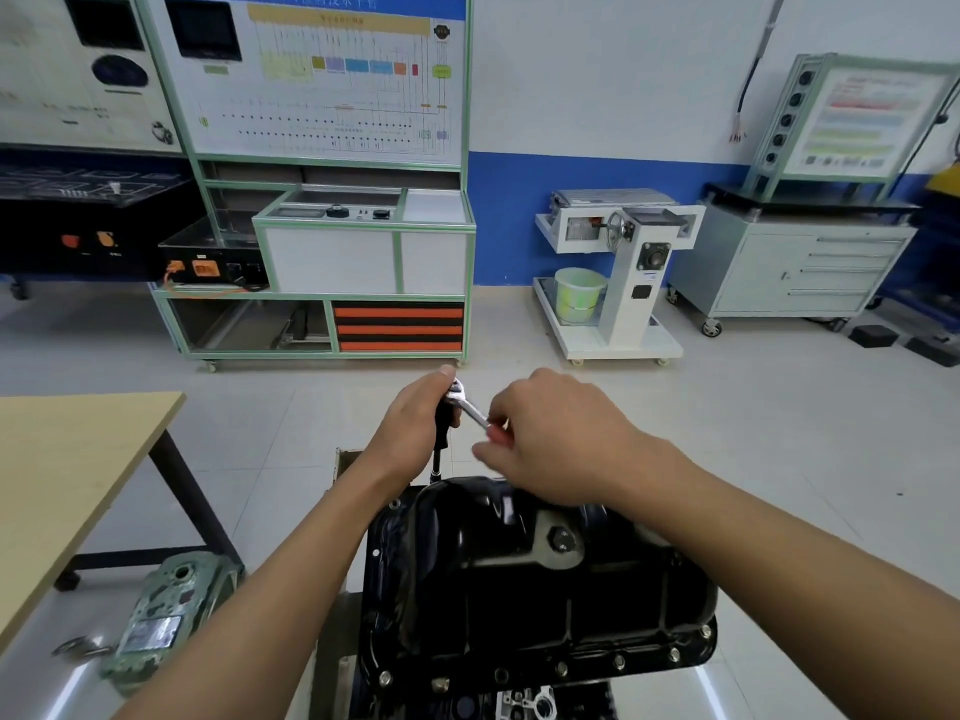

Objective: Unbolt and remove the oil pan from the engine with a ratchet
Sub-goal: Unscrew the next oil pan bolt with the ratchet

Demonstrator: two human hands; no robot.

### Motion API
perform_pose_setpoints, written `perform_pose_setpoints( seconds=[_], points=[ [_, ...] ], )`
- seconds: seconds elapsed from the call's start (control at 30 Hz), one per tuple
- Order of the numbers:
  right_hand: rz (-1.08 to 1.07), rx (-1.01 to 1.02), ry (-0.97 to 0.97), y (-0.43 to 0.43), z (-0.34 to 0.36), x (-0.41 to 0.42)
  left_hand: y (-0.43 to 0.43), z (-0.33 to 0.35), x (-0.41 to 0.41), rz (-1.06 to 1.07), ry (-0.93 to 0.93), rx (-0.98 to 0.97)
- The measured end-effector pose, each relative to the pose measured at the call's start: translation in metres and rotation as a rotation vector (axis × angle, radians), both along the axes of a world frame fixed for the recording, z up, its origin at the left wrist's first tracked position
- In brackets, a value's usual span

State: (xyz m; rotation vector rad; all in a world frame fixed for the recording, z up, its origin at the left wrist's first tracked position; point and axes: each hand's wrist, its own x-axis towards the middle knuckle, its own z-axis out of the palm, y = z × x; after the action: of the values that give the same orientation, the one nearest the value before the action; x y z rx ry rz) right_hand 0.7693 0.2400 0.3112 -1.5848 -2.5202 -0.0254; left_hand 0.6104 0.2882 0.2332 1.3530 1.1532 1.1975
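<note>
The left hand (415,418) grips the ratchet (470,405) head above the upright extension (438,459) seated on the oil pan's (519,589) far flange, while the right hand (556,439) clamps the handle, which runs rightward.

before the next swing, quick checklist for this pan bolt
1. Left hand holds the ratchet at its head: ok.
2. Right hand grips its handle: ok.
3. Extension runs down to the far edge of the pan: ok.
4. Its tip seated on a bolt: cannot tell, hidden behind the pan.
5. Near-edge bolts out: not ok, several in place.
</note>
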Motion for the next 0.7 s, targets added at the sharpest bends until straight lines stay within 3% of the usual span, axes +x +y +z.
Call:
perform_pose_setpoints(
  seconds=[0.3,0.47,0.57,0.63,0.7],
  points=[
    [0.067,-0.218,0.080,0.012,0.012,0.006,-0.001,-0.005,-0.021,-0.078,-0.104,0.022],
    [0.003,0.004,-0.111,0.049,0.006,0.008,-0.004,-0.014,-0.029,-0.253,0.054,0.092],
    [0.063,0.093,-0.172,0.059,-0.006,-0.001,-0.007,-0.014,-0.027,-0.259,0.046,0.093],
    [0.150,0.045,-0.153,0.056,-0.014,-0.006,-0.006,-0.013,-0.026,-0.222,0.037,0.081],
    [0.245,-0.031,0.005,0.049,-0.023,-0.010,-0.005,-0.013,-0.029,-0.197,0.058,0.063]
  ],
)
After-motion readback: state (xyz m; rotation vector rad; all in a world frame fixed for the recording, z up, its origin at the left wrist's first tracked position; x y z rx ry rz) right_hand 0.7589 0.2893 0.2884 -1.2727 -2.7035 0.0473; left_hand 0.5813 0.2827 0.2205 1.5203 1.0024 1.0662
